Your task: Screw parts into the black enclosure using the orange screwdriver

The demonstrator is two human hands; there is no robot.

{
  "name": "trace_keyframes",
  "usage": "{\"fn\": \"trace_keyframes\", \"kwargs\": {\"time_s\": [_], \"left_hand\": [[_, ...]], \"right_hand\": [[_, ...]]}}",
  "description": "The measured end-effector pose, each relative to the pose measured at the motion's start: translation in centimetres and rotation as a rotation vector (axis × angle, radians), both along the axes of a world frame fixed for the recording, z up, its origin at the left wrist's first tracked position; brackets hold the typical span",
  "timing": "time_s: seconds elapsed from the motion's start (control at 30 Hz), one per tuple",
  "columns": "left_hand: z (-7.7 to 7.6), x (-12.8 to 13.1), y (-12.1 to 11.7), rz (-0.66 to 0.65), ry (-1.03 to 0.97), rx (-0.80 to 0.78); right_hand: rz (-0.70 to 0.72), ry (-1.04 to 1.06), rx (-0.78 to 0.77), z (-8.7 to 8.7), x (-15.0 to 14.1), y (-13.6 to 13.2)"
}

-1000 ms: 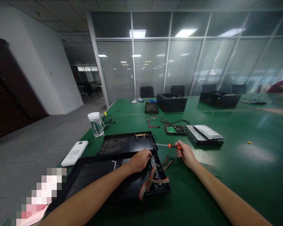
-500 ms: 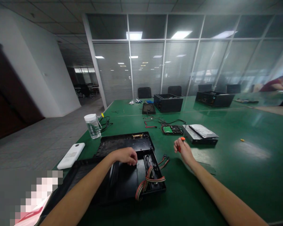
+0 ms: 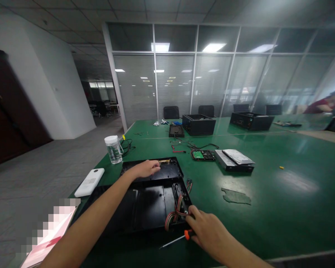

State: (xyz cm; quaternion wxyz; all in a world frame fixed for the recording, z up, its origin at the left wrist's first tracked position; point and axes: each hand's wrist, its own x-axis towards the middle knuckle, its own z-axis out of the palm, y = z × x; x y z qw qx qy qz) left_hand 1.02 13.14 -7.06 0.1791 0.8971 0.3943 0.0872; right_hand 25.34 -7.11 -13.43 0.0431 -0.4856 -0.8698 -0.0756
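Within the last second both hands had shifted. The left hand point(image 3: 147, 168) had left the narrow metal rail inside the shallow black rectangular tray point(image 3: 149, 206), crossed the tray's middle, and hung over the flat black ridged panel point(image 3: 169, 172) just beyond it, its fingertips near a small gold-coloured strip point(image 3: 165, 162). Its grip was loosely curled, the fingers drawn together; whether they pinched something small (a screw would vanish at that size) could not be told.

The right hand point(image 3: 209, 229) had swung in from the right to the tray's near right corner. Its grip was closed around the orange-and-black handle of the slim steel-shafted screwdriver point(image 3: 188, 234), whose blade pointed left, in front of the tray. The forefinger and thumb reached the corner beside the red, black and cream striped ribbon cable point(image 3: 171, 220), though firm contact with either was unclear. That move uncovered the thin, dull, notched sheet point(image 3: 236, 196) on the green surface point(image 3: 268, 227).

For the work, this probably meant a pause in the driving: the blade was clear of the rail, and the right hand seemed to be steadying or feeling for the tray. The tray itself lay flat, centre front, its cable in place.
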Motion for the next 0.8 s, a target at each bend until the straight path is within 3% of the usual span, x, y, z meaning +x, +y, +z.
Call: {"fn": "trace_keyframes", "kwargs": {"time_s": [0.1, 0.27, 0.4, 0.47, 0.57, 0.67, 0.8], "left_hand": [[-1.4, -1.5, 1.3, 0.051, 0.105, 0.068], [-4.6, -1.5, 1.8, -0.009, 0.374, 0.018], [-4.9, 0.3, 0.8, -0.068, 0.466, 0.205], [-4.0, 1.0, 0.1, -0.045, 0.489, 0.299], [-1.3, 1.2, -1.1, -0.031, 0.465, 0.394], [2.7, 0.5, -3.2, -0.100, 0.383, 0.447], [8.1, -0.6, -8.5, -0.189, 0.289, 0.449]], "right_hand": [[0.007, 0.014, -0.021, -1.1, 2.2, -1.4], [0.037, 0.021, -0.061, -1.2, 5.0, -4.0], [-0.004, 0.028, -0.027, -1.3, 5.0, -4.6], [-0.022, 0.060, -0.023, -1.4, 4.9, -3.9], [-0.052, 0.111, 0.002, -1.2, 4.8, -1.7], [-0.038, 0.104, 0.039, -0.7, 4.6, 1.3], [0.006, 0.053, 0.045, -0.1, 3.6, 6.0]]}}
